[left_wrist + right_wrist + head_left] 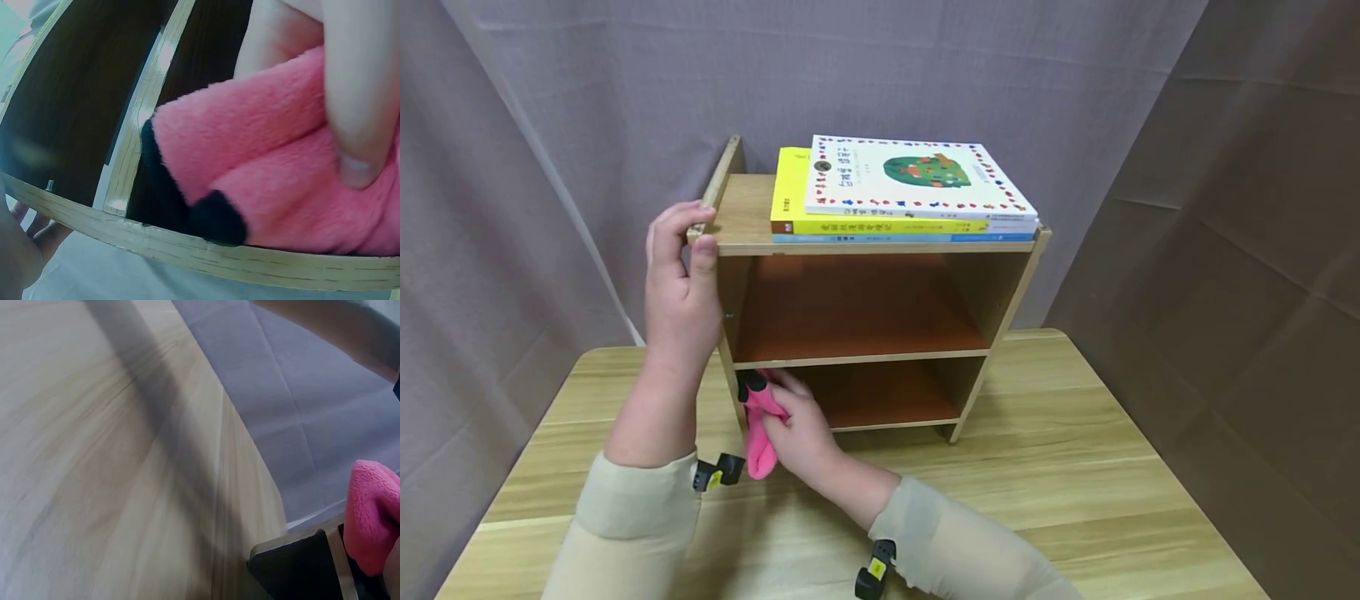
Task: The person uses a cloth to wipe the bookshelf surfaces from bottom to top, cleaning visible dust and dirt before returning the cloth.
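A small wooden bookshelf (pixel 861 358) stands on the table, its boards edged in pale wood. My left hand (pixel 681 283) grips its upper left corner, fingers bent over the side panel and thumb at the front edge. Low on the same side, my right hand (pixel 801 429) holds a fuzzy pink cloth (pixel 762 454) with black edging, in front of the lowest compartment's left end. In the left wrist view the bunched cloth (pixel 250 137) lies against the side panel's edge (pixel 187 250), under the right thumb. The right wrist view catches only part of the cloth (pixel 369 515).
On the shelf's top board lie several stacked books, a white one (pixel 910 177) uppermost and a yellow one (pixel 790 187) beneath it. The wood-grain table (pixel 1075 467) extends on both sides. Grey curtains (pixel 925 67) hang behind and around it.
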Tool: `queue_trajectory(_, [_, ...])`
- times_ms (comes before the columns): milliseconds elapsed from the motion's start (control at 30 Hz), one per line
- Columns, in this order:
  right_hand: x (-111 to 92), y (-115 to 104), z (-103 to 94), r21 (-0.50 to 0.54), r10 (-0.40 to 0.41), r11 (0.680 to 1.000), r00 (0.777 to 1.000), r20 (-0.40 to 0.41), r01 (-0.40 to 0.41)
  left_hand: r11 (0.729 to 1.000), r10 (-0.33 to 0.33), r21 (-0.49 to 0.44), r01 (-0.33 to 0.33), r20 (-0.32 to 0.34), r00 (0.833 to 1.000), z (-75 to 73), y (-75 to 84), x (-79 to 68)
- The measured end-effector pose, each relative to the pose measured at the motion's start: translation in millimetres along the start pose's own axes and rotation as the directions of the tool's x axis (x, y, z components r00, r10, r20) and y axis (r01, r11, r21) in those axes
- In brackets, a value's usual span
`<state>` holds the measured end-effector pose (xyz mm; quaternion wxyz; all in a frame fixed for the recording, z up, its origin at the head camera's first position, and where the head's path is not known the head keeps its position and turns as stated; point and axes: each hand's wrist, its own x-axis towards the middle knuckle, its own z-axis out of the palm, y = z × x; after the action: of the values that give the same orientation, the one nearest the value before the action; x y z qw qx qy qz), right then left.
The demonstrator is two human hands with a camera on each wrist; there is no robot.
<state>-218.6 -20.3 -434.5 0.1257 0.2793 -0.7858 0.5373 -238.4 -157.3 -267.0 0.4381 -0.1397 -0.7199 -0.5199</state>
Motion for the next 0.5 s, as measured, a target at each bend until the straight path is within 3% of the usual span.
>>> queue_trajectory(200, [-2, -1, -7.7, -0.212, -0.085, 0.973, 0.995, 0.058, 0.095, 1.0, 0.006, 0.003, -0.006, -0.007, 1.0, 1.1, 0.4, 0.5])
queue_trajectory(333, [-1, -4, -11.9, -0.363, -0.122, 0.919, 0.986, 0.114, 0.156, 1.0, 0.01, 0.008, -0.01, -0.016, 1.0, 0.9, 1.7, -0.1])
queue_trajectory(500, [1, -8, -17.4, -0.524, -0.071, 0.834, 0.975, 0.211, 0.174, 0.999, 0.0, 0.033, 0.0, 0.003, 1.0, 0.1, 4.6, -2.3])
